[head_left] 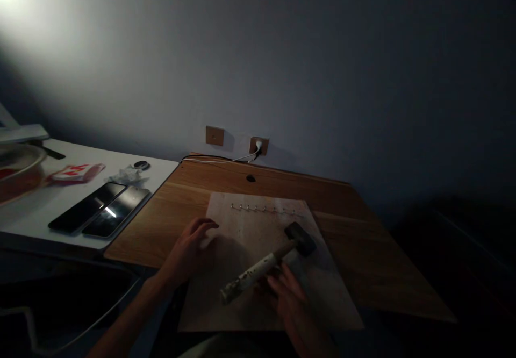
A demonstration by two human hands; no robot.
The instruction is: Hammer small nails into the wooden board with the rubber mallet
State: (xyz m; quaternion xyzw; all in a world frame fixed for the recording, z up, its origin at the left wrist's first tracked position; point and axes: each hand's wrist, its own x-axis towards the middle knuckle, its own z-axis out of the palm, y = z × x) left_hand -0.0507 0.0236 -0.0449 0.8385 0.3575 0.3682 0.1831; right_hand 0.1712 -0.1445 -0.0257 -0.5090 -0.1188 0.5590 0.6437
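Observation:
A pale wooden board (pixel 250 234) lies on the brown desk (pixel 193 202), with a row of several small nails (pixel 262 208) standing near its far edge. A hammer (pixel 266 264) with a black head and a worn white handle rests on the board. My left hand (pixel 193 248) lies on the board's left part, fingers curled loosely, holding nothing I can see. My right hand (pixel 288 296) sits just beside the hammer's handle, fingers touching it from below; a firm grip cannot be made out in the dim light.
A white table (pixel 161 172) at the left carries two dark phones (pixel 100 210), a red-and-white packet (pixel 74 172) and a bowl (pixel 18 159). Two wall sockets (pixel 258 145) with a white cable sit behind the desk. The right side is dark.

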